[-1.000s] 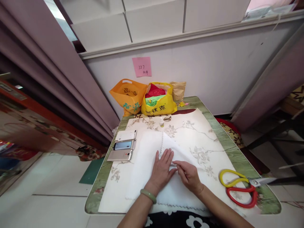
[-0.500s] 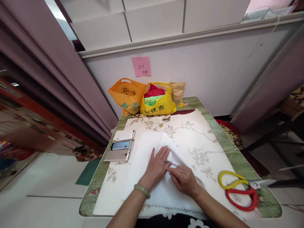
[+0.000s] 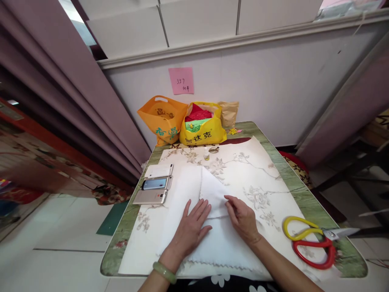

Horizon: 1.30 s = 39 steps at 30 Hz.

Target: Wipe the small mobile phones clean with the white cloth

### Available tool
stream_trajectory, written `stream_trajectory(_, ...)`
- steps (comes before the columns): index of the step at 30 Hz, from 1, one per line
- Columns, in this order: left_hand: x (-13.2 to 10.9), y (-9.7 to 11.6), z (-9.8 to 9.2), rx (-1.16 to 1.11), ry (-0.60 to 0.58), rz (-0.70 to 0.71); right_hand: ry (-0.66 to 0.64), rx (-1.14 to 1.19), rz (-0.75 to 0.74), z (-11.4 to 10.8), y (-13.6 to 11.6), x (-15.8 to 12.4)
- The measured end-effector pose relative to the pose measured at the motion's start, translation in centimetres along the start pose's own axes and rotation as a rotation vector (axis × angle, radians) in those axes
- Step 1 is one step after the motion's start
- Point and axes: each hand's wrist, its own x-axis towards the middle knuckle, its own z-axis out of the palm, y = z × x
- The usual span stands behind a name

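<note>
"from the head camera, where's the cloth [image 3: 225, 241]?"
"on the floral sheet [image 3: 279, 202], right in front of the person, one corner folded over."
"and the hands?"
"the left hand [image 3: 189, 230] lies flat on the cloth, fingers spread. the right hand [image 3: 242, 219] has thumb and forefinger at the fold; i can't tell if they're pinching."
"nearby?"
"three phones [image 3: 154, 183] left, scissors [image 3: 330, 235] right."

A thin white cloth [image 3: 223, 241] lies flat beneath the flat left grip [image 3: 190, 231], its zigzag-cut near edge running between both wrists. Ahead of that grip, one corner is folded over into a pale flap [image 3: 212, 190], its creased side meeting the right grip's [image 3: 243, 221] fingertips.
</note>
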Motion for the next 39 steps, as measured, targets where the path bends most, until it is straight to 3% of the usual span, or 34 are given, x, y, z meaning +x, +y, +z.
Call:
stream_trajectory(4, 0.6, 0.1, 0.7, -0.009, -0.020, -0.057, -0.011, 0.016, -0.089, -0.1, -0.2, 0.0)
stream_trajectory(13, 7.0, -0.4, 1.1, -0.110, -0.006, -0.154, -0.025, -0.038, -0.158, 0.0, -0.3, -0.1)
stream_trajectory(16, 6.1, -0.4, 1.2, -0.068, -0.030, -0.130, 0.021, -0.090, -0.137, 0.2, -0.1, 0.0)
stream_trajectory(21, 1.0, 0.1, 1.1, 0.025, -0.017, -0.070, 0.018, -0.098, -0.132, 0.3, 0.0, -0.1)
stream_trajectory(24, -0.7, 0.5, 1.1, -0.006, -0.019, -0.088, -0.025, -0.105, -0.169, 0.5, 0.0, -0.1)
stream_trajectory(29, 0.8, -0.3, 1.9, -0.119, 0.047, -0.209, -0.003, -0.128, -0.132, 0.7, 0.2, 0.0)
stream_trajectory(33, 2.4, -1.2, 2.0, -0.214, 0.106, -0.151, 0.030, -0.109, -0.080, 0.7, 0.6, 0.0)
stream_trajectory(39, 4.2, 2.5, 2.0, -0.094, 0.160, -0.231, 0.028, -0.100, -0.075, 0.8, 0.7, 0.1)
